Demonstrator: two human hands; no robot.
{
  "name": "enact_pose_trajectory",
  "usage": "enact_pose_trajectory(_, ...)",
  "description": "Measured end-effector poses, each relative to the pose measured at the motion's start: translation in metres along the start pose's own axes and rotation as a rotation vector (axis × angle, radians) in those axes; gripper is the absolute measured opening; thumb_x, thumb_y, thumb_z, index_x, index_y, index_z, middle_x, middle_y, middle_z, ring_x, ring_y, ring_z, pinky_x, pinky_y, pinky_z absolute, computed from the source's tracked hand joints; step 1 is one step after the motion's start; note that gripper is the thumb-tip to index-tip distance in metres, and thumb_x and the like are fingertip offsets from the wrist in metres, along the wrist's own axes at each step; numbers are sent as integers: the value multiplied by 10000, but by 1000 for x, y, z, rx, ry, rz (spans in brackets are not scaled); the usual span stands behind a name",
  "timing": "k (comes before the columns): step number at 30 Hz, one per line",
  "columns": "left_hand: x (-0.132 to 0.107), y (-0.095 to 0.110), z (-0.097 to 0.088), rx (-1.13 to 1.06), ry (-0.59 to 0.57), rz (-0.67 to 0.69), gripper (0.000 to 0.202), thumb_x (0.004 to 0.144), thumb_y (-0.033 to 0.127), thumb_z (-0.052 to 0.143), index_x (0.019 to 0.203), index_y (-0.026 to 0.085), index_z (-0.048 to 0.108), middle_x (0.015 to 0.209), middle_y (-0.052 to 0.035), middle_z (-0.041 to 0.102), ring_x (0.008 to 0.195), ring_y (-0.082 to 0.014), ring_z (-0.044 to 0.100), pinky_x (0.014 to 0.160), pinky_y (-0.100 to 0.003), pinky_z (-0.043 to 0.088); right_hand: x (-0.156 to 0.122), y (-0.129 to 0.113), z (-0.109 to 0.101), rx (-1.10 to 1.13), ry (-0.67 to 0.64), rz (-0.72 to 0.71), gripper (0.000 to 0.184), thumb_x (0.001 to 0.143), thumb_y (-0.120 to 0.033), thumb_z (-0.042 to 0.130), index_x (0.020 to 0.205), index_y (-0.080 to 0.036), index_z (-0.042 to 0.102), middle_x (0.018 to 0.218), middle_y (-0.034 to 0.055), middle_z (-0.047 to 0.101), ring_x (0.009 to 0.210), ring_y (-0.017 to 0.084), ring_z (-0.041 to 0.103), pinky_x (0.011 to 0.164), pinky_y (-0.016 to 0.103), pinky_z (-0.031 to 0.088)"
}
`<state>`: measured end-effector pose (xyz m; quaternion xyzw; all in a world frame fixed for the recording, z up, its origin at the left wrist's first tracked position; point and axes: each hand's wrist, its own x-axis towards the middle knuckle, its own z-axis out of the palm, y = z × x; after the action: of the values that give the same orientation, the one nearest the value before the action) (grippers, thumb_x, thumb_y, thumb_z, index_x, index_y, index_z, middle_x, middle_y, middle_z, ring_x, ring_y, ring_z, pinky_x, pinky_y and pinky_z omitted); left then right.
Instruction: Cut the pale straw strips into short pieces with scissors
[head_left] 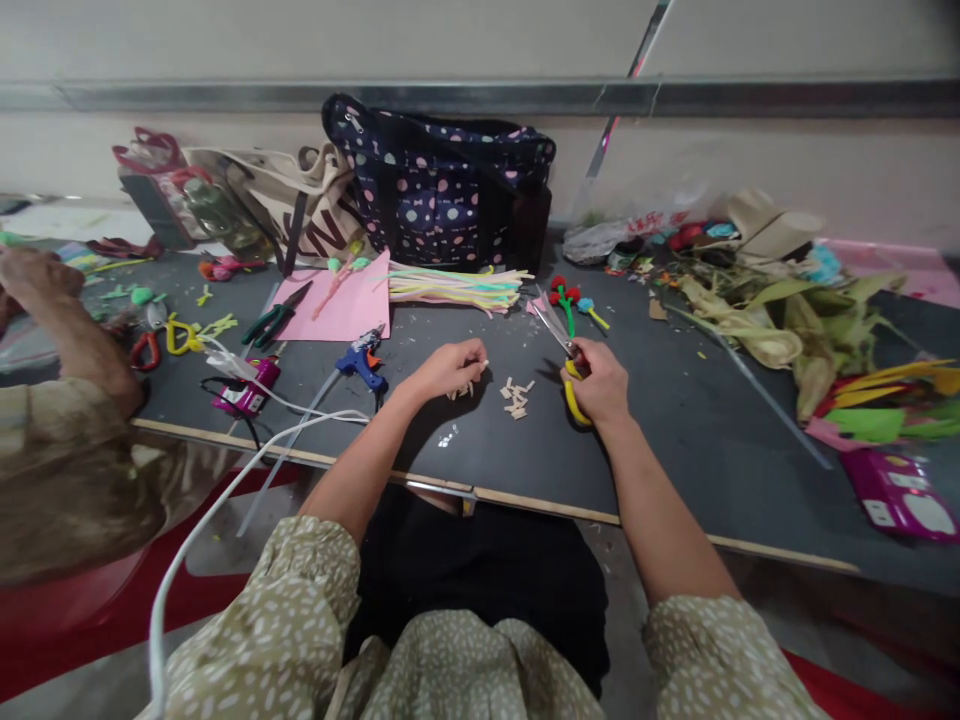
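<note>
A person in a speckled, green-toned shirt sits at a dark worktable [675, 480], the right hand [600, 380] closed around one pair of yellow-handled scissors [576, 395], whose blades project beyond the fingers toward the far side and slightly left. The left hand [454, 368] is curled, its thumb and fingers pinched on one pale piece [485, 364] that shows just at their tips. Small flat tan pieces lie in two clusters, too overlapped to count: a loose pile [516, 398] between the hands, apart from the fingers of both, and a second pile [462, 391] directly below the left fingers, partly hidden. Beyond stand one bundle of pastel pipe cleaners [457, 287], three red blooms [565, 293] on green stems and one blue bloom [586, 306] on a yellow stem. To the left lie one blue glue gun [364, 365], one pair of dark green-handled pliers [276, 318] and one pink sheet [330, 310]; behind them are one navy patterned bag [446, 195] and one beige canvas bag [300, 200]. At the left edge, a co-worker's hand [37, 280] is raised, its grip unclear.
</note>
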<state>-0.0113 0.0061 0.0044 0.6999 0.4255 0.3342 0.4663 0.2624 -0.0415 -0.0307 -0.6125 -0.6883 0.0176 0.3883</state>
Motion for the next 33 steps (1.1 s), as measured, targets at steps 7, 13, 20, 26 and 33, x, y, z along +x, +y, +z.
enact_pose_trajectory(7, -18, -17, -8, 102, 3, 21, 81, 800, 264, 540, 819, 186, 526, 818, -34, 681, 713, -146, 607, 635, -248, 415, -1, 5, 4, -11, 14, -21, 376, 689, -235, 574, 1061, -202, 615, 822, 24, 591, 782, 176, 570, 729, 305, 473)
enact_pose_trajectory(13, -33, -25, -4, -185, 125, -25, 137, 767, 283, 611, 796, 176, 532, 820, -45, 685, 784, -147, 633, 698, -248, 435, -1, 4, 2, 4, 36, -33, 387, 693, -235, 567, 1075, -202, 613, 819, 20, 586, 763, 170, 565, 709, 304, 475)
enact_pose_trajectory(20, -2, 9, 5, -591, 391, -79, 248, 654, 301, 743, 785, 171, 578, 766, -19, 669, 726, -128, 621, 621, -227, 452, -3, -6, 1, 5, -37, -105, 391, 688, -216, 585, 1078, -206, 611, 860, 24, 602, 768, 164, 578, 721, 286, 479)
enact_pose_trajectory(26, 23, 21, 34, -883, 282, -148, 337, 580, 288, 815, 786, 170, 576, 749, -2, 658, 670, -107, 629, 598, -214, 470, -4, -15, 5, -90, -86, -136, 370, 706, -229, 602, 1076, -216, 608, 950, 47, 640, 836, 186, 597, 733, 295, 482)
enact_pose_trajectory(33, 28, 10, 43, -946, 249, -208, 305, 605, 272, 805, 819, 166, 615, 774, -4, 663, 684, -107, 641, 633, -224, 506, 0, -23, 5, -125, -96, -116, 344, 722, -208, 577, 1064, -228, 614, 966, 43, 653, 852, 182, 603, 712, 273, 472)
